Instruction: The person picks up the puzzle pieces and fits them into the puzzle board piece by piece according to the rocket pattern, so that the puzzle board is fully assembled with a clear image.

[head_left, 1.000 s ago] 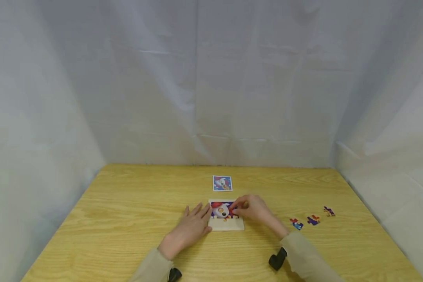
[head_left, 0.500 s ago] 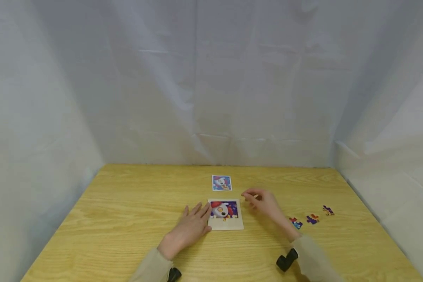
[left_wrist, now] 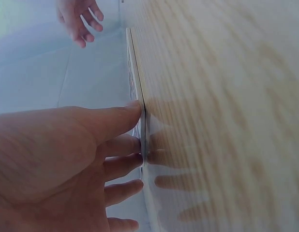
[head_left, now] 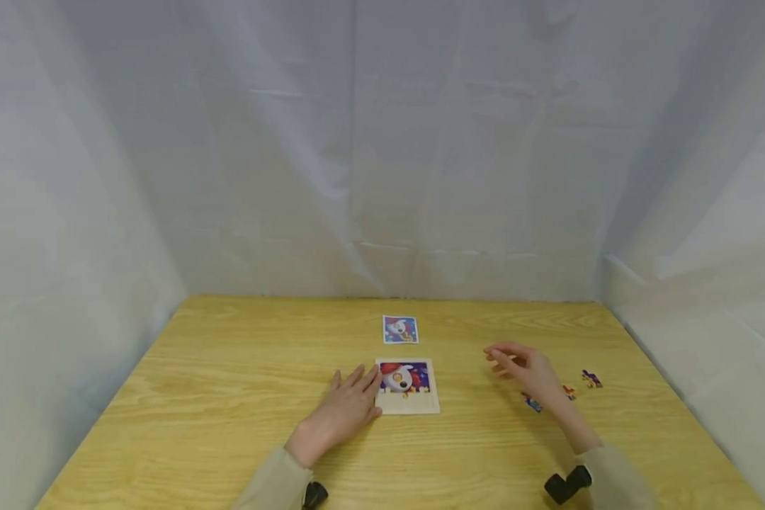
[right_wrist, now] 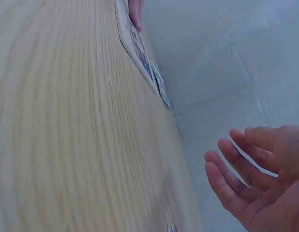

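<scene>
A small wooden puzzle board (head_left: 408, 387) lies mid-table, its upper part filled with a rocket picture and its lower strip bare. My left hand (head_left: 347, 407) lies flat on the table, fingers (left_wrist: 118, 121) straight and touching the board's left edge (left_wrist: 140, 96). My right hand (head_left: 524, 368) hovers above the table to the right of the board, fingers (right_wrist: 236, 166) loosely spread, holding nothing. It is just left of a few loose puzzle pieces (head_left: 591, 380), one piece (head_left: 532, 404) partly hidden under the wrist.
A small reference picture card (head_left: 400, 330) lies beyond the board. The wooden table (head_left: 229, 397) is enclosed by white cloth walls (head_left: 382, 156) at the back and both sides. Black wrist cameras (head_left: 567, 485) sit on both sleeves.
My right hand has left the board's top right corner and moved right, towards the loose pieces. The left hand has stayed at the board's edge.
</scene>
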